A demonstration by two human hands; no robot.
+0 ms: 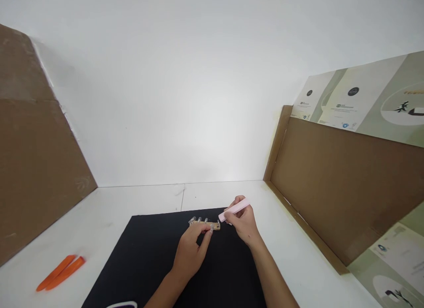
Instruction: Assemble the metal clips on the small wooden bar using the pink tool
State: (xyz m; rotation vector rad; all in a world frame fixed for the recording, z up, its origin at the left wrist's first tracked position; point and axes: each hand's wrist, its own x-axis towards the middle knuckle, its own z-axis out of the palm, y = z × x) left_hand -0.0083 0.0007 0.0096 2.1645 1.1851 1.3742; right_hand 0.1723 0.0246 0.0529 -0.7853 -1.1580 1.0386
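A small light-wood strip (216,226) with several clear, tube-like pieces (199,219) along it is at the far part of the black mat (149,246). My left hand (192,248) grips the strip from the near side, thumb and forefinger closed around it near one clear piece. In my right hand (243,222) is a slim pale-pink bar (236,208), tilted, its lower left end close to the strip's right end. I cannot tell whether the bar touches the strip. My fingers hide part of the strip.
Two long orange pieces (61,272) lie side by side on the white table (109,202) at left. A white curved edge (122,304) shows at the bottom. Cardboard panels stand at left (36,158) and right (344,180), with a white wall (179,87) behind.
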